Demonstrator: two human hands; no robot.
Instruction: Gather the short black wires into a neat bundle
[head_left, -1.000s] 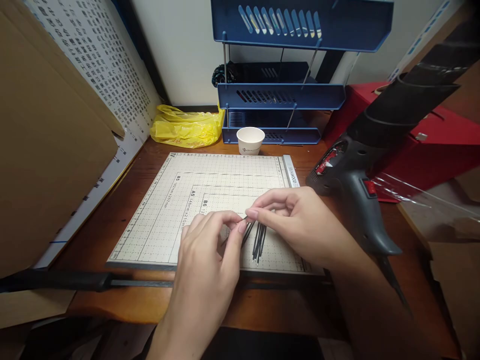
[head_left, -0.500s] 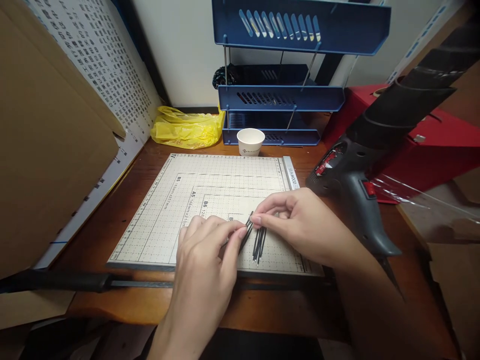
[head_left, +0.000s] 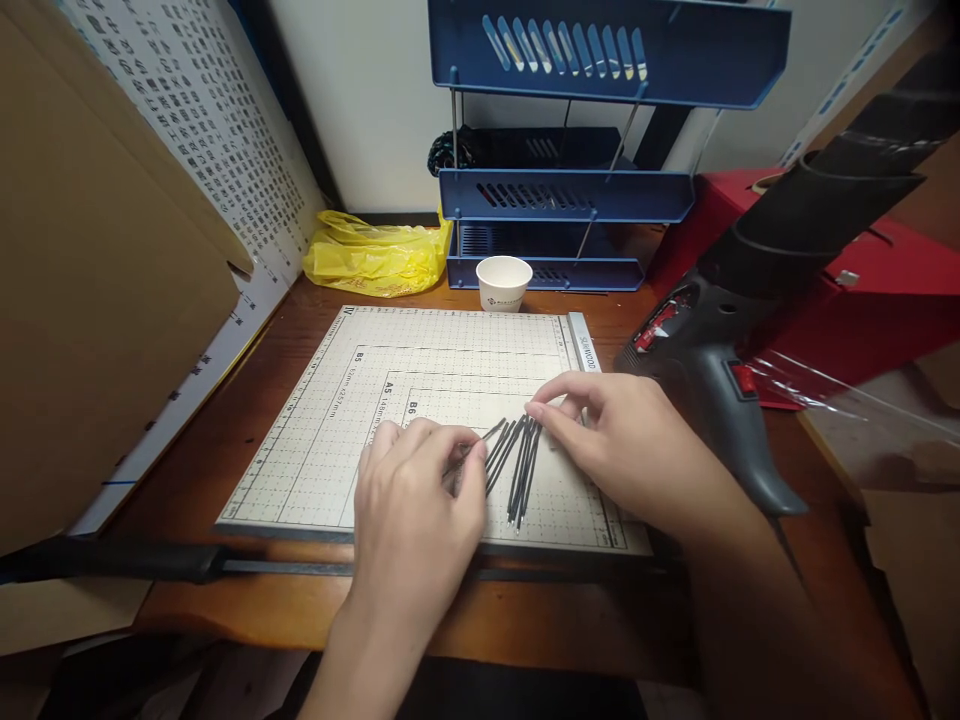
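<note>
Blk wires (head_left: pixel 501 458) partly behind L hand (head_left: pixel 420 495)

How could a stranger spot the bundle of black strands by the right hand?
Find the cream gridded board on the wooden desk. Between the left hand and right hand lie thin black strands. The right bundle runs steeper than its neighbour and shows pale tips at its near end.

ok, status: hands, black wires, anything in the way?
Left hand: pinching a black wire. Right hand: fingertips at other wires' upper ends, grip unclear. Wires loosely fanned on gridded board. Left hand hides some; heat gun off right.
</note>
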